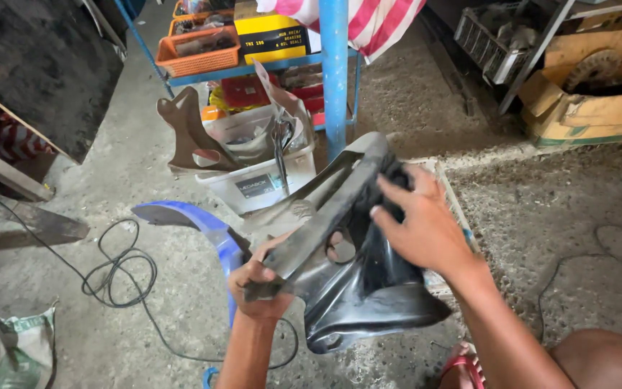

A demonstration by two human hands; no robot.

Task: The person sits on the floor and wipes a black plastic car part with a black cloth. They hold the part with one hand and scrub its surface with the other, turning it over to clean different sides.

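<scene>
- Nearest: left hand point(259, 287) clenched round the lower edge of a glossy black moulded plastic fairing panel point(358, 288), steadying it off the ground, tilted, in front of the knees.
- Right hand point(417, 225) pressing a dark bunched cloth point(391, 189) flat against the panel's upper part, fingers spread over it rather than curled shut.
- Lower half of the panel wet-looking and shiny, seemingly wiped already; upper grey-dusted arm near the cloth duller, apparently left to do. Judged about halfway through the wiping.
- Just behind the left hand: blue curved plastic mudguard point(203, 223) lying on the concrete floor point(145, 173), looking untouched for now.
- Left of that: black looped cable point(120, 274) on the floor, and a whitish woven sack point(8, 349) at the corner.
- Further off: white plastic tub point(260, 184) stuffed with grey panels and bags.
- Beyond: blue metal shelf post point(334, 72), orange plastic basket point(199, 54) and yellow cardboard box point(271, 36) on the rack.
- Far right: brown cardboard carton point(592, 108) with a round part inside.
</scene>
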